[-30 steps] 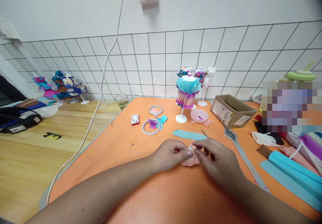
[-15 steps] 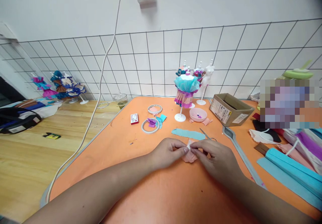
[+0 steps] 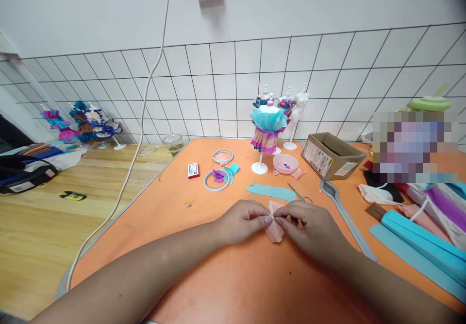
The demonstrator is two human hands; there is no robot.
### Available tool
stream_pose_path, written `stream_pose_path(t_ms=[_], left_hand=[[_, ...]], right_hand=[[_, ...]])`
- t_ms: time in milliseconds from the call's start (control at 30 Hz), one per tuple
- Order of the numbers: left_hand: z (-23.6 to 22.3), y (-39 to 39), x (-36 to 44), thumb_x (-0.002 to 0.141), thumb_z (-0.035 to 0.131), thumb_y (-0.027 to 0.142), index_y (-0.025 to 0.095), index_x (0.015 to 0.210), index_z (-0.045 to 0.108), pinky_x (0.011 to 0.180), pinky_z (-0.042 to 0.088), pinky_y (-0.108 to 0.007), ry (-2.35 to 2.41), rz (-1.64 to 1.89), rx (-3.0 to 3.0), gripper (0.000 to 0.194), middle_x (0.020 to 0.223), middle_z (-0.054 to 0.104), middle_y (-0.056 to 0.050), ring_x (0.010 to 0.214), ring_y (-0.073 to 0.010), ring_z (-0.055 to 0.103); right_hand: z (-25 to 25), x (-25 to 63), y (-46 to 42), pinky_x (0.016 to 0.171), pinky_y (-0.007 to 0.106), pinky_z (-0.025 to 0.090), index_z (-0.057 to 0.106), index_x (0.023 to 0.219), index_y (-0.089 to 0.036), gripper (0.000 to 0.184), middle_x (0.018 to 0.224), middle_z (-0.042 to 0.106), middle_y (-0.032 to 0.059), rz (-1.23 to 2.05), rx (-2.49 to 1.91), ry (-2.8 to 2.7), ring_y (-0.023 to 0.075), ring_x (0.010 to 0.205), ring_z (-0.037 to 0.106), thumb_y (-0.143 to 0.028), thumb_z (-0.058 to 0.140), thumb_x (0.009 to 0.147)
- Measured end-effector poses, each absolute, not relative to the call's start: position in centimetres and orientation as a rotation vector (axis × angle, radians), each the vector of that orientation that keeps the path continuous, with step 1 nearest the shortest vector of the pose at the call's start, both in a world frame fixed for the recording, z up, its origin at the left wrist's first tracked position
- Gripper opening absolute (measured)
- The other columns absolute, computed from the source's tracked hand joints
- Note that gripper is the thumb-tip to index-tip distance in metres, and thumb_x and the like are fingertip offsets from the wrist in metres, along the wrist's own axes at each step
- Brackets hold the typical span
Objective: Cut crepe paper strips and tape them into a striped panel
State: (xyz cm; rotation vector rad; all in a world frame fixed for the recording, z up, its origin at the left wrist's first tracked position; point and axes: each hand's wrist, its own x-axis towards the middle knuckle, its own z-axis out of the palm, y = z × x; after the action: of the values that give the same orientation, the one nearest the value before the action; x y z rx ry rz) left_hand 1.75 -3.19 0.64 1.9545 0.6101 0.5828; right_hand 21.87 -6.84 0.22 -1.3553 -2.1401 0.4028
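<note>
A small piece of pale pink crepe paper (image 3: 274,232) is gathered at its middle, flaring above and below the pinch. My left hand (image 3: 242,223) pinches it from the left between thumb and forefinger. From the right, my right hand (image 3: 309,224) grips the same gather with thumb and fingertips. Just beyond my hands lie a light blue paper strip (image 3: 271,191) and scissors (image 3: 299,193), their handles partly behind my right hand. A mini dress form (image 3: 269,125) in a turquoise, purple and peach paper dress stands farther back.
A pink bowl (image 3: 285,164) and a cardboard box (image 3: 333,156) stand at the back. Left of them are tape rolls (image 3: 206,184) and a red-and-white box (image 3: 193,170). Blue paper (image 3: 422,246) lies right; a white cable (image 3: 143,115) hangs at left.
The pink paper has turned between my fingers and is now pinched into a narrower middle, with its lower part hanging longer. Both hands keep their hold. The view has shifted slightly.
</note>
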Motion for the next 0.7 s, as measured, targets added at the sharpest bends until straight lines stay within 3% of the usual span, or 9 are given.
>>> stream_pose_path(t_ms=[100,267,400,567,700], left_hand=[[0.91,-3.34,1.87,0.095,0.038,0.034,0.013,0.083,0.071,0.082,0.044,-0.023,0.597,0.576,1.943,0.041,0.085,0.071,-0.007,0.085,-0.0152,0.063],[0.71,-3.23,1.81,0.091,0.046,0.028,0.012,0.079,0.068,0.068,0.042,-0.02,0.787,0.627,2.072,0.029,0.076,0.067,-0.003,0.073,-0.0118,0.058],[0.62,-3.25,1.79,0.089,0.047,0.023,0.013,0.077,0.066,0.067,0.04,-0.019,0.803,0.633,2.186,0.025,0.073,0.064,-0.001,0.072,-0.0103,0.055],[0.64,-3.36,1.89,0.086,0.048,0.018,0.013,0.072,0.065,0.067,0.039,-0.02,0.814,0.61,2.318,0.023,0.068,0.059,0.0,0.07,-0.0101,0.053],[0.5,-3.31,1.95,0.086,0.047,0.018,0.014,0.074,0.066,0.069,0.038,-0.021,0.818,0.617,2.353,0.023,0.069,0.06,0.0,0.071,-0.0107,0.053]], right_hand=[[0.07,21.88,-6.88,0.06,0.026,0.037,0.069,0.086,-0.028,0.016,0.079,0.067,-0.0023,0.37,-1.343,-2.157,0.0137,0.067,0.056,-0.024,0.054,0.084],[-0.1,21.89,-7.03,0.062,0.026,0.038,0.068,0.089,-0.027,0.016,0.084,0.069,-0.0016,0.274,-1.311,-2.127,0.0142,0.073,0.06,-0.027,0.052,0.087],[-0.07,21.84,-7.2,0.064,0.025,0.038,0.068,0.087,-0.027,0.017,0.084,0.069,-0.0025,0.239,-1.276,-2.154,0.0139,0.077,0.061,-0.024,0.051,0.087],[0.0,21.65,-7.27,0.056,0.024,0.035,0.065,0.079,-0.026,0.013,0.072,0.065,-0.004,0.31,-1.348,-2.115,0.0113,0.059,0.052,-0.018,0.055,0.079],[0.12,21.56,-7.1,0.053,0.024,0.033,0.064,0.076,-0.025,0.009,0.069,0.062,-0.0036,0.363,-1.362,-2.085,0.0114,0.058,0.049,-0.021,0.056,0.078]])
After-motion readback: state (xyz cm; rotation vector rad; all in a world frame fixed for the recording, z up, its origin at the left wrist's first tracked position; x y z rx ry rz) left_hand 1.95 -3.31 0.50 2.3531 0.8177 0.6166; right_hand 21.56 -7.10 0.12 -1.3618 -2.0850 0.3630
